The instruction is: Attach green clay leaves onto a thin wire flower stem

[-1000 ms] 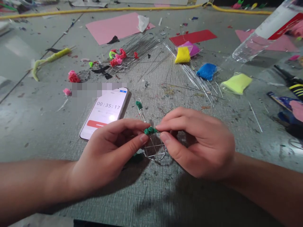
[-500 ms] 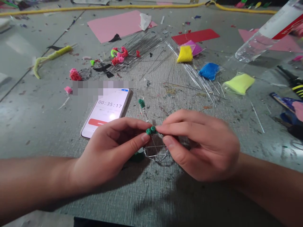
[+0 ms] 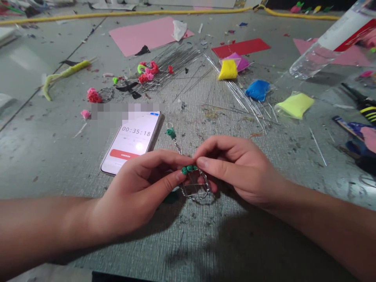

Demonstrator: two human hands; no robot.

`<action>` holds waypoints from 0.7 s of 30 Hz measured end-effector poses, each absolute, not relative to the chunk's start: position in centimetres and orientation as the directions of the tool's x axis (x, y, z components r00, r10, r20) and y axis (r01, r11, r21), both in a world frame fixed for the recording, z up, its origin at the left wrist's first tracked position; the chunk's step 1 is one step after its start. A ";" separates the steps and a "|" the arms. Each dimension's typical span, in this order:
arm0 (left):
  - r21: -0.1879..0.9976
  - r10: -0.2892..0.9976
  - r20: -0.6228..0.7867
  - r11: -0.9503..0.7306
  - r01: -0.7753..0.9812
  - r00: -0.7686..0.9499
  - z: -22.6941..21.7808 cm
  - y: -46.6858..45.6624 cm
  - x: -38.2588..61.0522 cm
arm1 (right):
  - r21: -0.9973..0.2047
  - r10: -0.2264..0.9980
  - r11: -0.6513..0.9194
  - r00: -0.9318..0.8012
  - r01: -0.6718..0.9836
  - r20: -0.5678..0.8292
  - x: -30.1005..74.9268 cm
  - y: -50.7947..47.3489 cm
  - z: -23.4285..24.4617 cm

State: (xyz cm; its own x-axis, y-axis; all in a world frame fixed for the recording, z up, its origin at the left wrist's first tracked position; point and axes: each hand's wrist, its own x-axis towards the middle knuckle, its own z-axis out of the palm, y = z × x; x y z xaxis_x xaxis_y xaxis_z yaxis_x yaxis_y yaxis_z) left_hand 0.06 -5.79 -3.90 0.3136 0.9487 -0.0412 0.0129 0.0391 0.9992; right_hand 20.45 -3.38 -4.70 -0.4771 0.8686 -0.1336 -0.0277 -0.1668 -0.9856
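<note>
Between my hands is a small silver wire frame (image 3: pixel 196 196) with a rounded, gridded body and a twisted stem pointing away from me. Small green clay rosettes (image 3: pixel 189 168) sit in a row on its upper edge, and another green clay piece (image 3: pixel 170 133) is on the stem below a wire loop. My left hand (image 3: pixel 138 192) pinches the frame's left side beside the rosettes. My right hand (image 3: pixel 239 168) is closed at the right end of the row, thumb and forefinger pressed at a green bit; other fingertips show behind the wire.
A phone (image 3: pixel 132 135) with a running timer lies just beyond my left hand. Farther off are loose wires (image 3: pixel 235 94), clay packets in yellow (image 3: pixel 228 69), blue (image 3: pixel 258 90) and pale yellow (image 3: pixel 296 105), pink paper (image 3: pixel 143 35), and a plastic bottle (image 3: pixel 320 49) at right.
My right hand has turned, its thumb now on top at the row's right end. Another green bit shows there. The wire stem has tilted slightly left.
</note>
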 end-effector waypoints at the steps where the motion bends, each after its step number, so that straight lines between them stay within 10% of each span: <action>1: 1.000 0.947 -0.027 0.024 0.015 0.320 -3.9 -5.8 0.1 | -0.980 0.860 -0.193 -0.488 -0.042 -0.148 20.5 -3.3 -4.6; 21: 0.991 0.950 -0.118 0.133 -0.030 0.288 -3.6 -5.9 0.0 | -0.867 0.728 -0.471 -0.626 -0.161 -0.279 20.7 -2.4 -4.3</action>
State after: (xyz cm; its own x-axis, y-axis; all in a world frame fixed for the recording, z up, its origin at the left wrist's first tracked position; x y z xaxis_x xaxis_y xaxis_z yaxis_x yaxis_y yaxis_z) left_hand 0.00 -5.86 -3.62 0.2875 0.9504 -0.1185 -0.0305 0.1327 0.9907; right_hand 20.68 -2.43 -4.29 -0.6262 0.7281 -0.2787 -0.1612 -0.4706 -0.8675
